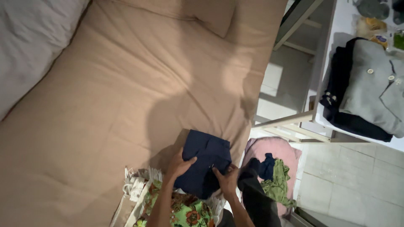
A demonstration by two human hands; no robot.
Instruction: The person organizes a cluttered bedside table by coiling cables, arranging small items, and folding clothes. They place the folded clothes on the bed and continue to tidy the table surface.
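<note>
A folded dark blue garment (206, 159) lies at the near edge of a bed covered in a tan sheet (126, 92). My left hand (179, 164) presses flat on the garment's left side. My right hand (226, 180) grips its lower right corner with curled fingers. Just under my arms lies a green and orange floral cloth (185, 212) with white fringe (134, 187).
A grey-white pillow (29, 42) rests at the bed's upper left. Right of the bed, a pink basket (275, 168) on the tiled floor holds green and dark clothes. A white table (332, 122) carries a folded grey buttoned shirt (374, 88) over dark garments.
</note>
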